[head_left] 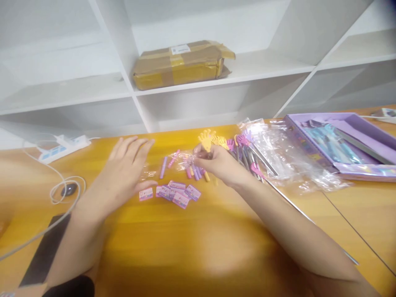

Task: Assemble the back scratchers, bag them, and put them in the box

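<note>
My right hand (221,165) is closed on a back scratcher (206,138) with a yellow hand-shaped head, which rises above my fingers. Clear plastic film (180,160) lies just left of those fingers. Under and beside it are short coloured tubes (163,167) in purple, pink and orange. My left hand (123,173) hovers palm down with fingers stretched, holding nothing. Near its thumb lie small printed cards (177,192) in a loose pile. Right of my right hand is a heap of metal-rod back scratchers (244,142), their heads yellow, pink and purple.
One extended scratcher rod (297,204) runs toward the front right. Crumpled clear bags (272,144) touch a purple box (368,169) holding wrapped items. At left are a power strip (66,148), a cable and a black mouse (68,189). A taped carton (179,68) sits on the shelf.
</note>
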`<state>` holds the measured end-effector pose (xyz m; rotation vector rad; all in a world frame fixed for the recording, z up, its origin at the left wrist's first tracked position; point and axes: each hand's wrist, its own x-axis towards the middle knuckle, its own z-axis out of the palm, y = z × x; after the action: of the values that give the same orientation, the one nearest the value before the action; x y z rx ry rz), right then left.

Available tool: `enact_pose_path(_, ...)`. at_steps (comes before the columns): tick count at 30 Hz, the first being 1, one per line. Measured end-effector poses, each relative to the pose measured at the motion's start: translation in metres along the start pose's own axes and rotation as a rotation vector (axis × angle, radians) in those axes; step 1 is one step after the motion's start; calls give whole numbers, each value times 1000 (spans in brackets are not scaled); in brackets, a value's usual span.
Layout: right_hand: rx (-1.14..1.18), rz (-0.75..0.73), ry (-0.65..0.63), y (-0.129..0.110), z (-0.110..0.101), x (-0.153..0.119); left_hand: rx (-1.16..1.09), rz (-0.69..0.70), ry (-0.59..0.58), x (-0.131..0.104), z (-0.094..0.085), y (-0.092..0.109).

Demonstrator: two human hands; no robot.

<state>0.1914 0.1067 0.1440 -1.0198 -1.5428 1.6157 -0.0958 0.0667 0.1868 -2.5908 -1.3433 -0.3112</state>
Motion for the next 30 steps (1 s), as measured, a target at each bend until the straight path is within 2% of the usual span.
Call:
enact_pose_path(5,136,-11,-20,4,9,-2,-178,62,28,11,15,37)
enact_pose_path(8,152,-28,-35,6,13,-4,-265,100,47,17,28,48)
enact_pose_path(13,4,-46,-39,5,12,-4,-298,115,139,17,35,44)
enact_pose_path(17,-201,-49,-49,-9,-3,-10,-286,75,139,16,34,40)
enact_pose_path(21,-408,-136,116,-26,-27,-27,-285,-46,66,18,31,38)
enact_pose_path(23,-543,-182,149,-32,-35,-36,-282,-99,35,19,30,37)
enact_pose_path(27,-759,-261,25,-38,-38,-46,-284,-126,32,18,29,35)
enact_pose_path(30,-809,-267,7,-36,-34,-46,-308,-98,53,17,29,35)
